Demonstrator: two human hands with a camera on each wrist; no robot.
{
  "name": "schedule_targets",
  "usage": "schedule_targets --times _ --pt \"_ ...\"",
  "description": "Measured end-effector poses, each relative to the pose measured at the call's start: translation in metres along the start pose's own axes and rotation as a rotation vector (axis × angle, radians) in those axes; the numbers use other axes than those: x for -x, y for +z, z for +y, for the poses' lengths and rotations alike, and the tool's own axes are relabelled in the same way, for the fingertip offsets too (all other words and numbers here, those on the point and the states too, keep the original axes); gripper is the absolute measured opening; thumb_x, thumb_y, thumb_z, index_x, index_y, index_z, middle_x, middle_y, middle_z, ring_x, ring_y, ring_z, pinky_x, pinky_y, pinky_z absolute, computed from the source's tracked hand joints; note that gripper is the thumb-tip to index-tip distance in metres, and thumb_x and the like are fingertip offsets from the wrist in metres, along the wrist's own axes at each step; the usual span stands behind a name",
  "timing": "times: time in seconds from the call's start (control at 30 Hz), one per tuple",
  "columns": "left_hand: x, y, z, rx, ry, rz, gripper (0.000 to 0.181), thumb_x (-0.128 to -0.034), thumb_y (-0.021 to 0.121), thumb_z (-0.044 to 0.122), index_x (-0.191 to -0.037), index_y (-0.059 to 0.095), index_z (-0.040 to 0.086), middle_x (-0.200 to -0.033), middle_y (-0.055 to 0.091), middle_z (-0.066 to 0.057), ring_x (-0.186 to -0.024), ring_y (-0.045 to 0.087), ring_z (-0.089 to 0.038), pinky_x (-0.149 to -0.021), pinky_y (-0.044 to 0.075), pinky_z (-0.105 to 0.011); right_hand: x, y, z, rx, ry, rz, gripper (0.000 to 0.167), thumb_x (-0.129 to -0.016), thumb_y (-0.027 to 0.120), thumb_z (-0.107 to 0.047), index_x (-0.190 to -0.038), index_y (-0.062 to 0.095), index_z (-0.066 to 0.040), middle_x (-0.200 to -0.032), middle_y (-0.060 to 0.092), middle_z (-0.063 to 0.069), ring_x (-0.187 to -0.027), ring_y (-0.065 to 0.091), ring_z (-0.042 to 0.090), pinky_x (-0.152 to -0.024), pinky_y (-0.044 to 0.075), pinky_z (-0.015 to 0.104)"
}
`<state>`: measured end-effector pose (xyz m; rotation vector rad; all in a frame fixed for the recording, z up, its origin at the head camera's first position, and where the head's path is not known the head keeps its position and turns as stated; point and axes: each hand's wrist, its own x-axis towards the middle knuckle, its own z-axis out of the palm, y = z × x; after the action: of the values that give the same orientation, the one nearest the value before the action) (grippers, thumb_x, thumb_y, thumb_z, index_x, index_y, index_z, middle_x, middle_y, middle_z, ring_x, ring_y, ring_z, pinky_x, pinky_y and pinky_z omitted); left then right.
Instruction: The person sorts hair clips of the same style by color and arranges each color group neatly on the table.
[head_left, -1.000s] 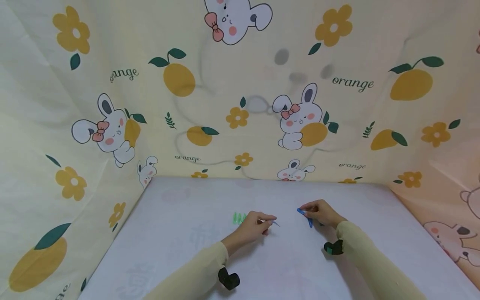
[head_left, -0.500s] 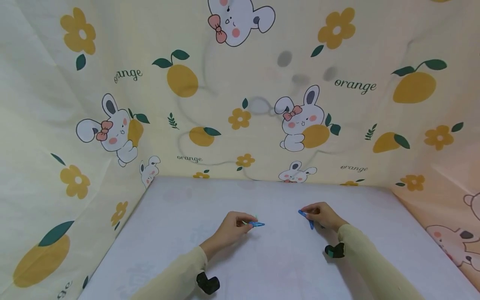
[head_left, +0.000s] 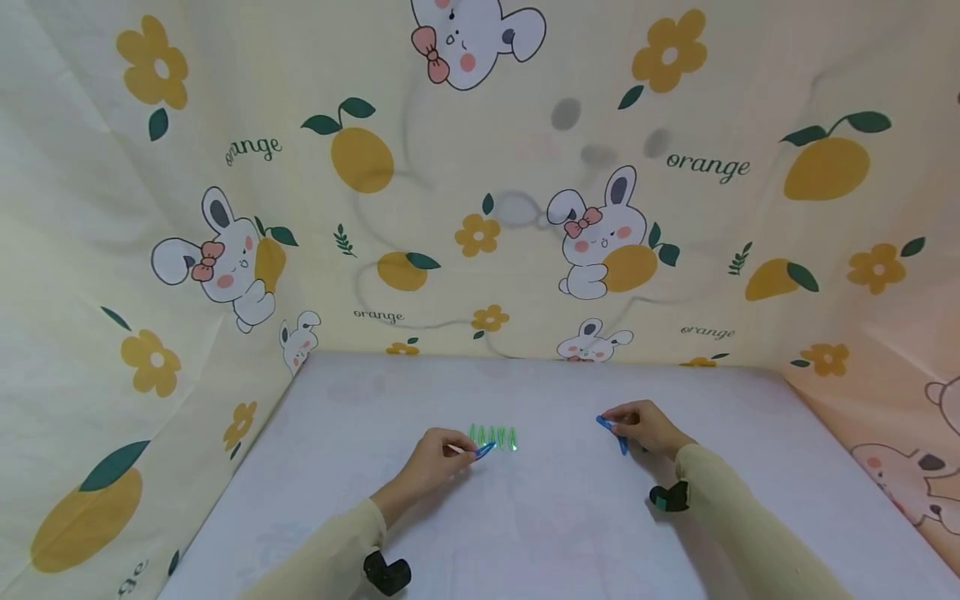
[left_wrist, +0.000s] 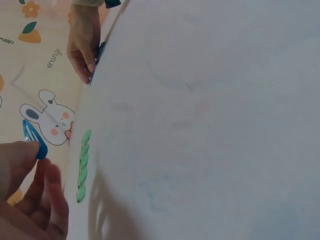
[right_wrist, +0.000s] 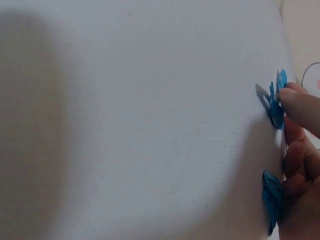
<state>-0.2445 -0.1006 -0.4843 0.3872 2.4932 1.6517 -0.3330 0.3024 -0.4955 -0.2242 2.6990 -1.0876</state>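
A blue snap hair clip (head_left: 485,450) is pinched between the thumb and fingers of my left hand (head_left: 435,457), above the table. In the left wrist view that blue clip (left_wrist: 34,139) sticks up from the fingertips. Just past it, several green hair clips (head_left: 503,437) lie side by side in a row. Over to the right, my right hand (head_left: 651,427) pinches another blue hair clip (head_left: 604,422) low over the table. More blue clips (right_wrist: 271,200) lie under and beside its fingers, partly hidden by the hand.
A white-covered table (head_left: 555,517) spreads under both hands. Behind it and at the sides hangs a cream curtain (head_left: 435,217) printed with rabbits, oranges and flowers. Dark wrist mounts (head_left: 387,572) hang below both sleeves.
My left hand has moved left and slightly back with the blue hair clip, uncovering the row of green clips. The right hand has stayed at the blue clips.
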Motion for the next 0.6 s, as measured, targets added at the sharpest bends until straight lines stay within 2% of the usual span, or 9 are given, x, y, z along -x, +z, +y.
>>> schedule_targets --times 0.1,0.2,0.43,0.6 --pt "0.004 -0.004 -0.001 -0.070 0.003 0.034 0.006 -0.0904 0.071 0.004 -0.093 0.075 0.001 -0.092 0.072 -0.008 -0.074 0.057 -0.011 -0.064 0.048 -0.022 -0.001 0.000 0.000 0.008 -0.003 -0.002 0.030 -0.095 0.067 -0.008 -0.125 0.070 -0.003 -0.114 0.067 0.014 -0.091 0.049 0.022 -0.074 0.044 0.030" --pt "0.009 -0.005 -0.003 -0.072 -0.019 0.043 0.003 -0.0890 0.071 0.002 -0.090 0.072 0.000 -0.085 0.070 -0.006 -0.073 0.057 -0.011 -0.063 0.049 -0.023 0.000 0.001 -0.001 0.004 0.000 -0.004 0.030 -0.095 0.067 -0.008 -0.124 0.070 -0.003 -0.115 0.067 0.015 -0.092 0.049 0.022 -0.075 0.044 0.031" --pt "0.014 -0.009 -0.006 -0.033 -0.119 0.015 0.006 -0.0873 0.071 -0.001 -0.088 0.065 0.000 -0.071 0.065 -0.004 -0.060 0.055 -0.010 -0.057 0.048 -0.025 0.000 0.000 0.000 -0.003 0.008 -0.012 0.030 -0.095 0.067 -0.009 -0.125 0.070 -0.003 -0.117 0.067 0.015 -0.093 0.050 0.023 -0.076 0.045 0.032" --pt "0.016 -0.009 -0.010 -0.072 -0.122 0.001 0.007 -0.0841 0.072 -0.001 -0.088 0.066 0.002 -0.066 0.064 0.000 -0.059 0.053 -0.009 -0.057 0.045 -0.024 -0.002 -0.001 0.000 0.004 0.003 -0.008 0.030 -0.095 0.067 -0.009 -0.125 0.070 -0.003 -0.115 0.067 0.015 -0.090 0.049 0.022 -0.074 0.044 0.030"
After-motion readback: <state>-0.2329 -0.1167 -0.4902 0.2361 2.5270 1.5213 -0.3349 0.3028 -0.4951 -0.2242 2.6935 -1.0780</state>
